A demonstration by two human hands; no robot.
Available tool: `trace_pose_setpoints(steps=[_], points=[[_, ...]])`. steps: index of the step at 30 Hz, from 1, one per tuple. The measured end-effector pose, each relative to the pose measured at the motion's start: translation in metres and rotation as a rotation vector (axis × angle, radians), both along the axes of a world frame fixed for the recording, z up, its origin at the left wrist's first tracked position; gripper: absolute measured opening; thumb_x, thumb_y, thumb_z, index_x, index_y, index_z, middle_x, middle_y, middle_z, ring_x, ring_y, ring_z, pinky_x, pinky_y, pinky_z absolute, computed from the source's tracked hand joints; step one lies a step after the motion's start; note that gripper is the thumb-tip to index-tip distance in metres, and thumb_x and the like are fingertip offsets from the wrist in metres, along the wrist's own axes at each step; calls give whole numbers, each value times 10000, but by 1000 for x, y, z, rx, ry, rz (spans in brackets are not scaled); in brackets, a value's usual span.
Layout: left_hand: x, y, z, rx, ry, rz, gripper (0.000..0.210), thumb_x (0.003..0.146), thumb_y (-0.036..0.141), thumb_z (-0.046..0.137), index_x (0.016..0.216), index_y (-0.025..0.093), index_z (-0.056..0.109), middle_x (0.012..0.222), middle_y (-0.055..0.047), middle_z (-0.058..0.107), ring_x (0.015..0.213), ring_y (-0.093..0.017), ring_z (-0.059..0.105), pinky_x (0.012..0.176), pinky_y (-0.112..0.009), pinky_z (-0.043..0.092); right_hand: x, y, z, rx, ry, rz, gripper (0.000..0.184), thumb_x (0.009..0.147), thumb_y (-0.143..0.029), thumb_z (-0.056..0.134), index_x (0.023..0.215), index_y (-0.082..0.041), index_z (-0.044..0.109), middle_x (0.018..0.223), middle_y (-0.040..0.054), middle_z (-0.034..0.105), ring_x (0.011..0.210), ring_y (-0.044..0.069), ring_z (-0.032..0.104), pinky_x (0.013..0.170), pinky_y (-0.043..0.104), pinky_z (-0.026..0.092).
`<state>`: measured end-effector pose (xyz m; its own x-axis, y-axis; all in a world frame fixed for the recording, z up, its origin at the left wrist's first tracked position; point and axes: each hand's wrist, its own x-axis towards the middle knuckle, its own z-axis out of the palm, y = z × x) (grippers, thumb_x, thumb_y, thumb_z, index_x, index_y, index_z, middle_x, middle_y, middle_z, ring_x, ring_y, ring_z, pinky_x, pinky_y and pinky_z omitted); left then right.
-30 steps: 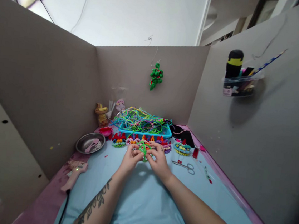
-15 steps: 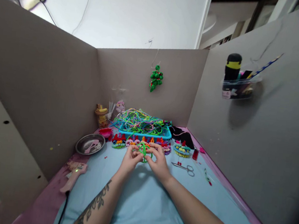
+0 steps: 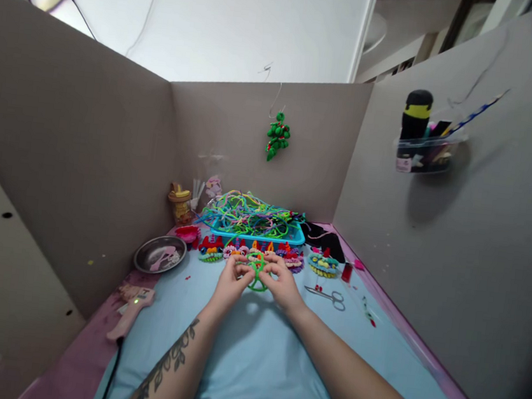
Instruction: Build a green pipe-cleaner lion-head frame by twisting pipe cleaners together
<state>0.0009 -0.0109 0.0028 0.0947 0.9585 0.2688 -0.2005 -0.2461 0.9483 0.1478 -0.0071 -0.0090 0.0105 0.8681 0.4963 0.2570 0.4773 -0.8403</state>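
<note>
Grey upright panels box in the workspace I watch from afar, with a white wall rising behind. At the centre, my left hand and right hand are both pinched, thumb against fingers, on a looped piece of bright green, cord-like strands, held up above the light blue cloth. I judge that light, even pressure from both sides suits such soft strands best: enough to pin the crossings, too little to pull the round outline out of shape. The fingers hide exactly how the strands cross. Just beyond sits a row of multicoloured, textured pieces, then a blue plastic tray heaped with tangled cords. Silver metal scissors lie to the right, apart from my hand; leftward are a round metal bowl and a pink glue gun showing a green light, so I'd keep my left forearm clear. Farther out, a green ornament hangs against the back panel, and a clear holder on the right one.
</note>
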Motion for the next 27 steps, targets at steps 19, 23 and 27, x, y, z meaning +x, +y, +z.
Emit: trace_pose_setpoints(steps=[19, 23, 27], points=[[8, -8, 4, 36, 170, 142, 352, 640, 266, 689, 943, 151, 553, 627, -3, 627, 603, -131, 579, 556, -223, 400, -6, -2, -1, -18, 170, -51, 142, 696, -302, 627, 617, -187, 606, 1081, 67, 490, 1103, 224, 461, 986, 343, 302], [8, -9, 3, 41, 173, 190, 296, 628, 291, 704, 849, 137, 583, 619, -15, 627, 564, -118, 548, 542, -223, 394, -8, 2, -8, -25, 175, -52, 132, 691, -287, 629, 612, -188, 593, 1053, 70, 495, 1131, 231, 446, 990, 362, 300], [7, -8, 3, 1, 110, 152, 309, 603, 296, 724, 829, 136, 586, 561, 7, 605, 508, -103, 522, 509, -213, 374, -7, 5, -10, -62, 180, -23, 143, 679, -306, 646, 615, -187, 600, 1080, 80, 505, 1139, 240, 445, 917, 351, 367]])
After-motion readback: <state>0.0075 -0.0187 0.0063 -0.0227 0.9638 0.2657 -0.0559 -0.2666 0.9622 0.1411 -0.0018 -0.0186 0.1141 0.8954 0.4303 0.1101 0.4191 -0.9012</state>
